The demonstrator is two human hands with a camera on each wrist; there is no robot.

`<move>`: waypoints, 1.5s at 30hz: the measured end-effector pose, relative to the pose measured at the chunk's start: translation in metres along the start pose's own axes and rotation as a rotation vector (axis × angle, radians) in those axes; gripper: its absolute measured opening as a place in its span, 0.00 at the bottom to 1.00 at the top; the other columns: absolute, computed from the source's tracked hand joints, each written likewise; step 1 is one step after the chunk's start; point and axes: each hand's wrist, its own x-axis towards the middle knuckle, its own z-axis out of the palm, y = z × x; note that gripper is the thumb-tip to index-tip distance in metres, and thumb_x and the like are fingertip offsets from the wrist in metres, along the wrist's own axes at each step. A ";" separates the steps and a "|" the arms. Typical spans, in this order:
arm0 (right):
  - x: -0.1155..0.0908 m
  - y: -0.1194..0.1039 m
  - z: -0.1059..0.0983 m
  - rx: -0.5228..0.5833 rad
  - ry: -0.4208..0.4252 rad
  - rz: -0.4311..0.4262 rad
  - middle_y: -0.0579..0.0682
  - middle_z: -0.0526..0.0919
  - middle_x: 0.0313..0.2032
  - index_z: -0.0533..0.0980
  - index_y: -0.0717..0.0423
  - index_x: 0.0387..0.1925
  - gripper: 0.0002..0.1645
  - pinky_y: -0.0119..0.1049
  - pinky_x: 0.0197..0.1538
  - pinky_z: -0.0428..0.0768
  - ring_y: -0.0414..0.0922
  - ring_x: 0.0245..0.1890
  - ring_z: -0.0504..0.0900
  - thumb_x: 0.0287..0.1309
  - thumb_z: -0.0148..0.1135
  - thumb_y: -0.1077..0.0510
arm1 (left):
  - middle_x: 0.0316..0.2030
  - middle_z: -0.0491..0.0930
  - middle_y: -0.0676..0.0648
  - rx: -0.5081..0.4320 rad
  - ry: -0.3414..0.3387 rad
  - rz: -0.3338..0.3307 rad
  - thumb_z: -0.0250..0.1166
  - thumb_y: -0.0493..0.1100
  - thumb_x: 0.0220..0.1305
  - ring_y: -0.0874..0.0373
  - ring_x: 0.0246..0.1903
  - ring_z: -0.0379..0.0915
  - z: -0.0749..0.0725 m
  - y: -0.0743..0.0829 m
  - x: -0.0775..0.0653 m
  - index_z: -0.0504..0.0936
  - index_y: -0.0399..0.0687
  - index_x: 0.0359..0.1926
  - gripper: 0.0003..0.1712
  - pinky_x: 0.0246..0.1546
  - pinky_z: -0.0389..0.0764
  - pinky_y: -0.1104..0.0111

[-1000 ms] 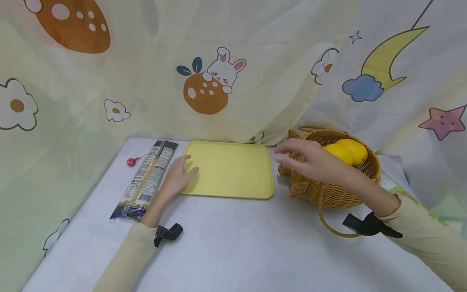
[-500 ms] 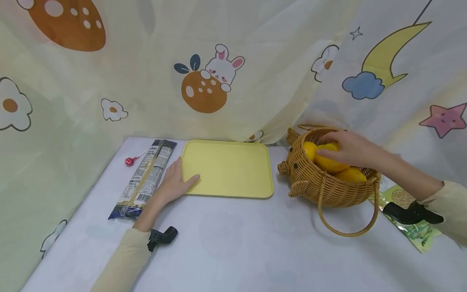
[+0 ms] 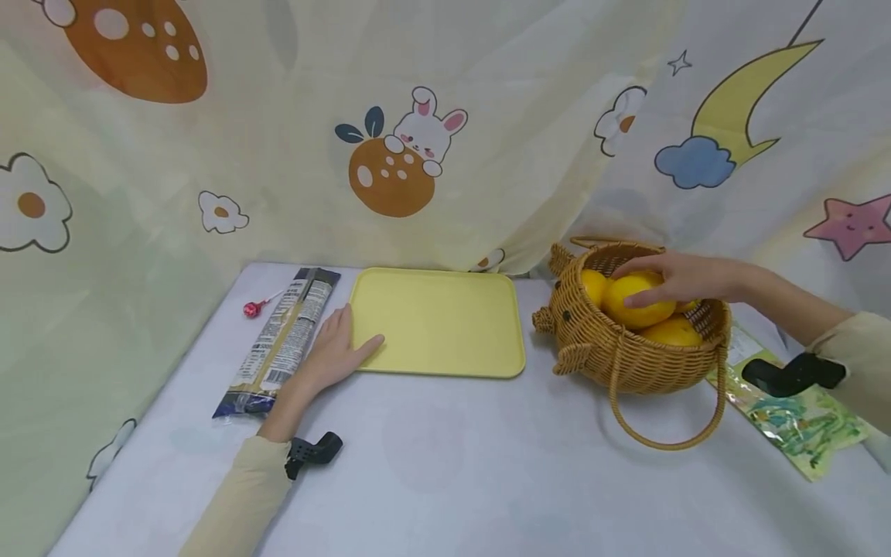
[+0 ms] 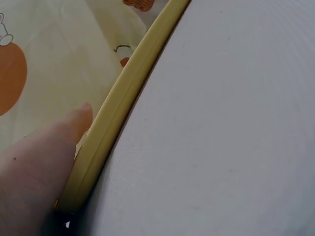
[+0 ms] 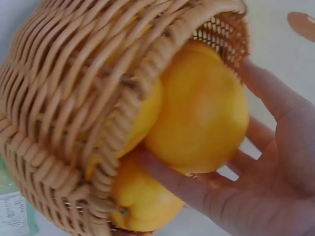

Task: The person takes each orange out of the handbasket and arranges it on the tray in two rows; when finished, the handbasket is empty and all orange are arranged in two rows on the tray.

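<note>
A round yellow fruit [image 5: 199, 110] sits in the mouth of a woven pig-shaped basket [image 3: 647, 371] at the right. My right hand [image 3: 685, 277] grips it, thumb on the near side and fingers curled round the other. Other yellow fruits [image 5: 147, 199] lie around it inside the basket, partly hidden by the weave. At the left, my left hand [image 3: 332, 352] rests on the left edge of a flat yellow tray [image 3: 438, 321]. Its fingers are extended, and the thumb points across the tray's front left corner. In the left wrist view the thumb [image 4: 54, 157] lies along the tray's rim.
A long printed packet [image 3: 278, 340] lies left of the left hand, with a red lollipop [image 3: 253, 309] beyond it. Right of the basket is a green printed packet [image 3: 800, 422]. The basket's loop handle [image 3: 668, 446] hangs down onto the white table [image 3: 445, 464]. A patterned curtain [image 3: 292, 155] stands behind.
My right hand has moved right from beside the basket's face, into its mouth, and taken hold of a yellow fruit. My left hand has settled at the tray's edge.
</note>
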 end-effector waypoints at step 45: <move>0.002 0.014 0.013 0.051 0.037 -0.105 0.59 0.70 0.64 0.65 0.44 0.68 0.35 0.40 0.43 0.75 0.51 0.50 0.73 0.60 0.63 0.46 | 0.77 0.35 0.34 0.036 -0.087 0.054 0.64 0.76 0.49 0.39 0.77 0.30 -0.007 -0.010 -0.006 0.34 0.36 0.76 0.74 0.76 0.37 0.46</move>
